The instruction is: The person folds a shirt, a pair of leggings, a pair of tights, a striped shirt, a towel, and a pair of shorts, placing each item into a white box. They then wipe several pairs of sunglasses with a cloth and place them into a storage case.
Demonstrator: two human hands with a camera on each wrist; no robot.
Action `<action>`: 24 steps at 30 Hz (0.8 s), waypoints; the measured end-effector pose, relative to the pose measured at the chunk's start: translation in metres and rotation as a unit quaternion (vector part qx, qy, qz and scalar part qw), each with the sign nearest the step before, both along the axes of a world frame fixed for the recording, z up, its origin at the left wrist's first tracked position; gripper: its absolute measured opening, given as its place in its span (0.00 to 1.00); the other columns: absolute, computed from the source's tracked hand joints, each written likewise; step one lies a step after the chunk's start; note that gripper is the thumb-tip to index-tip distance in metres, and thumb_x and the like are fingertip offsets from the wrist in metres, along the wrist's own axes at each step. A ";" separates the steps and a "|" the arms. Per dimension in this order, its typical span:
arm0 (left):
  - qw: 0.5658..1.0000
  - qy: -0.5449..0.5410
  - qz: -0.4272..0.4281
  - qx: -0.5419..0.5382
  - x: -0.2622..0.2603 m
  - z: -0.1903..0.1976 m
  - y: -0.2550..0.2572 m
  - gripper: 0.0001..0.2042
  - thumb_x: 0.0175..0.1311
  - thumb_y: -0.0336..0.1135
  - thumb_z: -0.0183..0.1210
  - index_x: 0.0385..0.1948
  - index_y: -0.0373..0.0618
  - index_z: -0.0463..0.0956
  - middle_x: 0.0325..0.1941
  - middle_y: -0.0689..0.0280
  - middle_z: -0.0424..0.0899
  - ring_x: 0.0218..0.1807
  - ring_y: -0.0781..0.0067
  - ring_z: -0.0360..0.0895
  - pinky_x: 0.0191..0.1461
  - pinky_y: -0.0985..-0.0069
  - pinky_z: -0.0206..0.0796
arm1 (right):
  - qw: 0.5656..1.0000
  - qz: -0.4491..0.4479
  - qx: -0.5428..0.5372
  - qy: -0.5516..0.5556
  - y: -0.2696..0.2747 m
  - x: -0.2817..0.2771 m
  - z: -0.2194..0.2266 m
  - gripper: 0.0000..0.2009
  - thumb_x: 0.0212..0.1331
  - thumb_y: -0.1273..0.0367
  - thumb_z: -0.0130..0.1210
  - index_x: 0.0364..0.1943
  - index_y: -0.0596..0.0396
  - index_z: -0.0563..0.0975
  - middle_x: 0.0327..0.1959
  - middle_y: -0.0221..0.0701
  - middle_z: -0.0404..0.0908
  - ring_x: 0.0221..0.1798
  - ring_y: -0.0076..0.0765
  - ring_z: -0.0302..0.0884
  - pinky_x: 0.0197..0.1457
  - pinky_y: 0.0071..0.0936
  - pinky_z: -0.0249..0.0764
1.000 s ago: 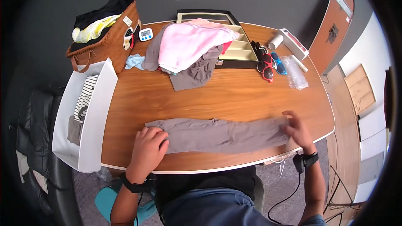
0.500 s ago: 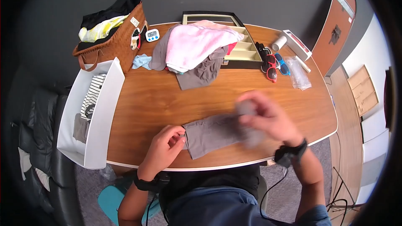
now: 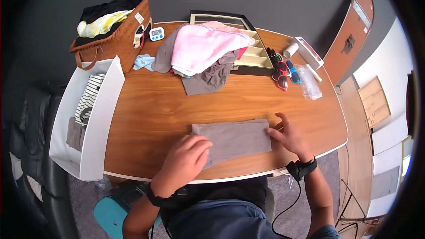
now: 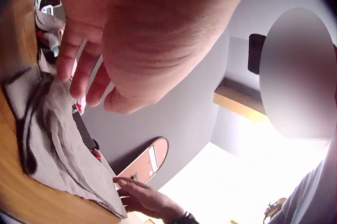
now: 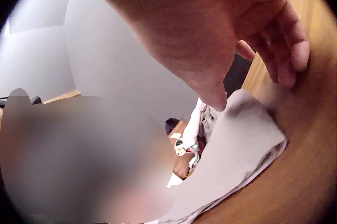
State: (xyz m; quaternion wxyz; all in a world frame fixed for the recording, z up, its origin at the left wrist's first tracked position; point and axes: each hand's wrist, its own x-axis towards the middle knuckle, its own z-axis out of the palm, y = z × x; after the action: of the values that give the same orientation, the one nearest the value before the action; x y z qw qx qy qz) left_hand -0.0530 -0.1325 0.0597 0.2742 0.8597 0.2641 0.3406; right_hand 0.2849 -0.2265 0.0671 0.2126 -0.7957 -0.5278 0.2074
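Observation:
A grey garment [image 3: 241, 138], folded into a flat rectangle, lies near the table's front edge. My left hand [image 3: 185, 161] is over its near left corner, and in the left wrist view the fingers [image 4: 90, 74] extend loosely with nothing gripped. At the other end, my right hand [image 3: 291, 138] has its fingers spread and the thumb right at the garment's right edge. The right wrist view shows that thumb tip close above the folded cloth [image 5: 239, 134], the other fingers [image 5: 289, 50] apart from it over the wood.
A white bin [image 3: 102, 128] with folded striped and grey clothes stands at left, beside a brown basket [image 3: 121, 42] of clothes. Behind lie a pink cloth heap [image 3: 208, 46], a compartment case [image 3: 261, 59], sunglasses [image 3: 282, 79] and a plastic bag [image 3: 311, 87]. A timer [image 3: 156, 34] stands at the back.
The long grey strip has been folded over to a shorter rectangle. My right hand carried its right end leftward, then let go and moved back to the right edge. The left hand shifted right.

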 end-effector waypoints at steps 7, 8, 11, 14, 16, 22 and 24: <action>0.993 0.117 -0.018 0.022 0.017 -0.017 -0.003 0.09 0.61 0.31 0.57 0.42 0.42 0.76 0.48 0.61 0.78 0.51 0.58 0.72 0.57 0.63 0.64 | 0.946 0.062 0.050 0.315 0.022 -0.032 -0.006 0.31 0.59 0.73 0.60 0.66 0.57 0.59 0.36 0.34 0.78 0.40 0.25 0.76 0.41 0.24 0.74; 0.993 0.113 -0.032 0.012 0.015 -0.017 -0.005 0.09 0.61 0.31 0.57 0.43 0.42 0.76 0.47 0.61 0.78 0.51 0.58 0.72 0.58 0.63 0.64 | 0.936 0.066 0.081 0.336 0.025 -0.036 0.002 0.31 0.59 0.75 0.58 0.66 0.57 0.58 0.38 0.33 0.78 0.40 0.25 0.76 0.41 0.24 0.74; 0.994 0.098 -0.055 0.004 0.013 -0.020 -0.005 0.10 0.62 0.31 0.57 0.44 0.41 0.76 0.47 0.60 0.78 0.50 0.56 0.73 0.56 0.63 0.66 | 0.936 0.085 0.109 0.323 0.032 -0.064 0.037 0.31 0.58 0.78 0.56 0.66 0.56 0.58 0.37 0.31 0.76 0.39 0.23 0.74 0.41 0.23 0.73; 0.998 0.032 -0.040 -0.045 0.008 -0.016 -0.003 0.10 0.63 0.29 0.56 0.45 0.38 0.75 0.46 0.57 0.78 0.47 0.56 0.76 0.53 0.65 0.69 | 0.953 0.198 0.074 0.217 0.041 -0.105 0.056 0.30 0.56 0.75 0.58 0.65 0.54 0.62 0.34 0.27 0.72 0.36 0.22 0.70 0.40 0.23 0.71; 0.984 -0.044 0.013 -0.171 -0.006 -0.009 0.002 0.10 0.67 0.28 0.54 0.46 0.35 0.74 0.45 0.56 0.79 0.45 0.60 0.79 0.50 0.69 0.71 | 0.900 0.271 0.079 0.332 0.046 -0.119 0.046 0.28 0.60 0.69 0.60 0.63 0.54 0.63 0.34 0.28 0.73 0.37 0.25 0.72 0.41 0.23 0.72; 0.965 -0.054 0.128 -0.221 -0.041 -0.020 0.005 0.17 0.68 0.34 0.55 0.55 0.37 0.69 0.48 0.56 0.80 0.46 0.68 0.78 0.50 0.71 0.71 | 0.986 0.123 0.020 0.114 0.054 -0.086 0.014 0.28 0.59 0.58 0.63 0.57 0.61 0.68 0.34 0.40 0.78 0.39 0.39 0.77 0.44 0.32 0.74; 0.973 0.018 0.128 -0.190 -0.033 -0.019 0.004 0.24 0.63 0.41 0.62 0.56 0.38 0.68 0.49 0.56 0.79 0.46 0.65 0.78 0.51 0.70 0.71 | 0.990 0.121 -0.018 0.070 0.055 -0.089 0.002 0.29 0.58 0.56 0.63 0.56 0.62 0.69 0.34 0.42 0.78 0.38 0.44 0.77 0.45 0.34 0.74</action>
State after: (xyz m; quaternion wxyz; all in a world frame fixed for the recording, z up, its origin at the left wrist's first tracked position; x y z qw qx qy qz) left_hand -0.0857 -0.1283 0.0403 0.3816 0.7569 0.4370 0.3009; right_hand 0.1960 -0.1711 0.0696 0.2077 -0.7131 -0.6004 0.2964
